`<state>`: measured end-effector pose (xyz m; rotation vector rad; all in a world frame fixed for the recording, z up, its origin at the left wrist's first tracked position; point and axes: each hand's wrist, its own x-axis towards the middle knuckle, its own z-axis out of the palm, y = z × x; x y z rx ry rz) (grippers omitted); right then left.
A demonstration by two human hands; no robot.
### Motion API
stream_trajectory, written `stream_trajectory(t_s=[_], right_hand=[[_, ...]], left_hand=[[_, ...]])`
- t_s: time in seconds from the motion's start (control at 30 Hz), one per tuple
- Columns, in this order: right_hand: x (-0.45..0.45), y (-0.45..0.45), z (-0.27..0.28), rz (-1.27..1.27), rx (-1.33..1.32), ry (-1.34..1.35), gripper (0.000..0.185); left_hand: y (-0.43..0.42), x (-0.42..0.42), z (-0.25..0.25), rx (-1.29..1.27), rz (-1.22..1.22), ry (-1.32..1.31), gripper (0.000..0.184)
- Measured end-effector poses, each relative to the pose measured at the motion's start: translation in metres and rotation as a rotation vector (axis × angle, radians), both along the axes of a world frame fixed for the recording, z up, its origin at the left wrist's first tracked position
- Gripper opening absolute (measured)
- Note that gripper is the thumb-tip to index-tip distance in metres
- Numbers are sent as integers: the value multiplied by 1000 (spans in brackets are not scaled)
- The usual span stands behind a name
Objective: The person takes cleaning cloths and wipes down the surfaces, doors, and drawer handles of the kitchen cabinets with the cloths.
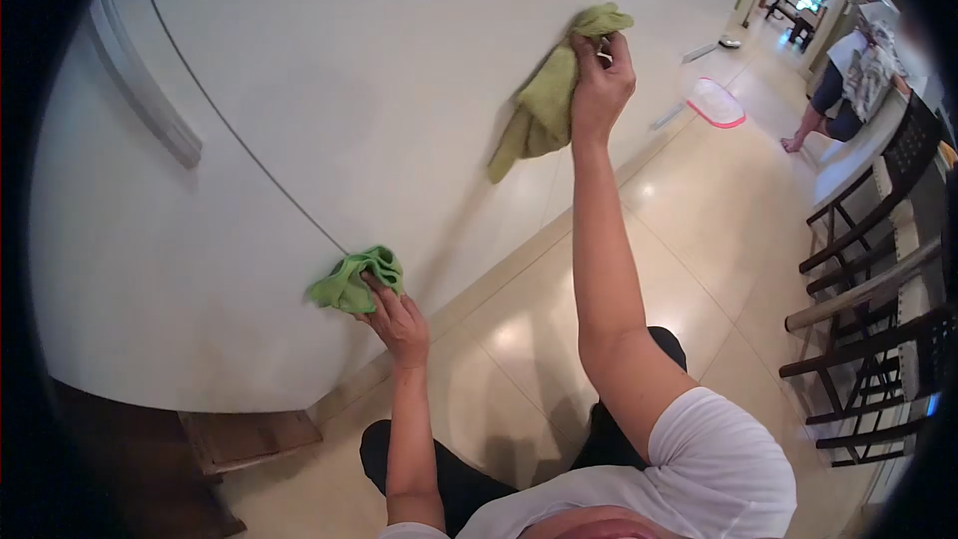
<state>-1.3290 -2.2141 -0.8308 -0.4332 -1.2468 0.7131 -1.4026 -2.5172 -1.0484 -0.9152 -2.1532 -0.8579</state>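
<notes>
My left hand (396, 321) presses a bunched bright green cloth (356, 281) against the white cabinet front (329, 90), at the lower end of a dark seam between panels. Higher up and to the right, my right hand (605, 85) grips an olive-green cloth (549, 100) near its top. That cloth hangs down to the left of the fingers, in front of the white surface, with part bunched above the hand. Whether it touches the surface is unclear.
Dark chairs (868, 339) line the right side. A white mat with a pink edge (717, 103) lies on the tiled floor (689, 269). Another person (848, 80) is at the upper right. A wooden step (249, 437) is at the lower left.
</notes>
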Motion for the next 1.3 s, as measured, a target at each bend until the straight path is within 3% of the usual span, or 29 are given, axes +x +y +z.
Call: stream_trajectory(t_s=[0.07,0.17,0.33,0.4,0.57,0.6,0.63,0.67,0.7,0.77,0.8,0.83,0.87,1.0,1.1,1.2,1.3], right_hand=[[14,23,12,-42,-36,-43,14],[13,6,4,-267,143,-233,16],[40,6,5,-5,92,-286,12],[58,13,35,125,61,-245,9],[63,36,195,-63,478,107,11],[61,36,226,-114,578,34,27],[47,55,248,-142,543,-236,24],[29,45,268,-5,517,-140,49],[25,40,275,-125,653,-232,46],[28,32,263,-247,735,-162,42],[25,36,246,-116,663,-114,42],[21,43,221,13,588,-66,44],[16,51,189,-76,637,-205,59],[37,54,94,54,488,-286,41],[64,64,118,280,413,-55,37],[84,63,184,248,327,163,28],[52,83,245,154,507,164,41]], left_hand=[[13,4,13,-35,-9,13,70],[37,9,39,-60,48,46,70],[60,28,97,-138,128,111,66],[77,25,124,-201,118,192,68],[146,31,247,-250,38,333,70],[164,33,274,-219,35,341,70],[181,34,301,-188,30,347,70],[196,36,327,-110,15,403,71],[210,37,352,-30,-2,461,72],[231,33,393,51,31,556,72],[240,34,407,95,45,602,72],[247,36,418,108,75,615,69],[252,38,427,120,104,631,67],[259,36,434,66,170,667,69],[258,37,433,22,169,672,70],[255,35,433,-10,169,670,72],[253,34,430,-26,154,666,73]])
